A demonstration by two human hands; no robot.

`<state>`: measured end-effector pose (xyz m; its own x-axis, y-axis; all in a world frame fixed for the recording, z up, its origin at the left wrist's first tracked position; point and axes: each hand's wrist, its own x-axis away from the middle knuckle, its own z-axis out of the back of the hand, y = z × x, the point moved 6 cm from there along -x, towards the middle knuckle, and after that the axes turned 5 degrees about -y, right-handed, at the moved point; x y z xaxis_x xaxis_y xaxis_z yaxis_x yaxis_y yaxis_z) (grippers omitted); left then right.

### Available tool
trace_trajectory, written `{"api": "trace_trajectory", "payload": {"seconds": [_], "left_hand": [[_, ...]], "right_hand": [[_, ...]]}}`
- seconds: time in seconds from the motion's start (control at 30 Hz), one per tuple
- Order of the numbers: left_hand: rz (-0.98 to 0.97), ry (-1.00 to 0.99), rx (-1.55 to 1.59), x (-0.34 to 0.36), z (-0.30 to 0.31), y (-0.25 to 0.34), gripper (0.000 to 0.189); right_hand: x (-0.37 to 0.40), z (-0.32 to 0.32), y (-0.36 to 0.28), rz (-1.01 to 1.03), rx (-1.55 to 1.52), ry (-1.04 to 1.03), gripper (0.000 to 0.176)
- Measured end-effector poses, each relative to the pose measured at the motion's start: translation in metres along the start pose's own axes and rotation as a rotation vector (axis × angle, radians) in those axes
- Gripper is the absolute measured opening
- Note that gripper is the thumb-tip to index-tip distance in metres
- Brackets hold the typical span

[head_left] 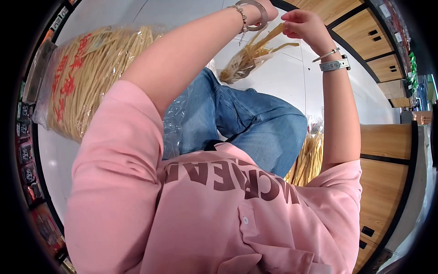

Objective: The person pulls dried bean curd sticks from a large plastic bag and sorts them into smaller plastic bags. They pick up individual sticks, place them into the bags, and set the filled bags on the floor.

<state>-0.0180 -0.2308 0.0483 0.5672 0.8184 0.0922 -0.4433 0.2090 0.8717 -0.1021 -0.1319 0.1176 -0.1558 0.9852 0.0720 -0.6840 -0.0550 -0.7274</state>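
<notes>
Near the top edge, my right hand (303, 28) has its thumb and fingers pinched on the upper end of a bundle of dried yellowish strips (251, 52). The strips resemble dried bean curd sticks, and clear plastic wraps their lower part. My left hand (270, 11) is beside it, partly cut off by the frame edge, so its fingers cannot be made out. A grey ring (263, 18) circles the area by the left wrist, next to a beaded bracelet (243, 18).
A big clear bag of the same strips (98, 68), printed in red, lies at left. More strips (311, 157) lie by my right knee. Wooden cabinets (385, 192) line the right; shelves with packets (26, 155) stand left. My jeans (269, 123) show below the pale floor.
</notes>
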Motion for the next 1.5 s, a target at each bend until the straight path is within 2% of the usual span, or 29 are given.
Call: {"api": "trace_trajectory", "payload": {"seconds": [0.2,0.27,0.3,0.43,0.53,0.67,0.73,0.8,0.87,0.9,1.0,1.1,1.2,1.3,1.43,1.5], "left_hand": [[-0.023,-0.020,0.004,0.007,-0.009,0.006,0.014],[-0.034,-0.017,-0.025,0.004,-0.011,0.006,0.014],[-0.155,-0.013,-0.346,0.000,-0.012,0.014,0.017],[-0.288,-0.071,-0.716,-0.009,-0.021,0.016,0.018],[-0.344,-0.089,-0.912,-0.013,-0.027,0.018,0.019],[-0.402,-0.112,-1.108,-0.015,-0.037,0.019,0.020],[-0.410,-0.123,-1.150,-0.014,-0.041,0.020,0.020],[-0.409,-0.137,-1.180,-0.013,-0.043,0.021,0.021],[-0.401,-0.142,-1.102,-0.011,-0.040,0.021,0.020],[-0.428,-0.179,-1.178,-0.009,-0.044,0.022,0.018],[-0.255,-0.278,-0.636,-0.005,-0.040,0.012,0.016],[-0.083,-0.355,-0.091,0.002,-0.039,0.001,0.014],[-0.004,-0.275,0.162,0.025,-0.038,0.010,0.013],[-0.053,-0.321,-0.079,0.020,-0.047,0.017,0.013],[-0.118,-0.229,-0.097,0.025,-0.051,0.022,0.019],[-0.065,-0.225,-0.060,0.023,-0.048,0.020,0.018]], "right_hand": [[0.001,-0.006,0.001,-0.125,0.169,-0.094,0.019],[0.003,-0.008,-0.001,-0.083,0.238,-0.108,0.020],[0.004,-0.009,-0.001,-0.061,0.273,-0.117,0.021],[0.010,0.023,0.001,-0.042,0.106,0.062,0.022],[0.016,0.037,0.011,-0.097,-0.091,0.106,0.023],[0.015,0.016,0.031,-0.218,-0.180,0.048,0.021],[0.018,-0.004,0.021,-0.183,-0.133,-0.011,0.022],[0.018,-0.016,0.014,-0.147,0.060,-0.107,0.021],[0.022,-0.026,-0.006,-0.051,0.278,-0.170,0.021],[0.022,-0.027,-0.009,-0.025,0.335,-0.145,0.019],[0.019,-0.031,-0.019,0.346,0.599,-0.116,0.017],[0.017,-0.035,-0.015,0.274,0.682,-0.191,0.017],[0.020,-0.034,-0.012,0.028,0.884,-0.279,0.021],[0.016,-0.032,0.003,-0.009,0.908,-0.377,0.018],[0.031,-0.035,-0.004,0.035,0.950,-0.302,0.018],[0.037,-0.026,-0.010,0.136,0.902,-0.183,0.018]]}}
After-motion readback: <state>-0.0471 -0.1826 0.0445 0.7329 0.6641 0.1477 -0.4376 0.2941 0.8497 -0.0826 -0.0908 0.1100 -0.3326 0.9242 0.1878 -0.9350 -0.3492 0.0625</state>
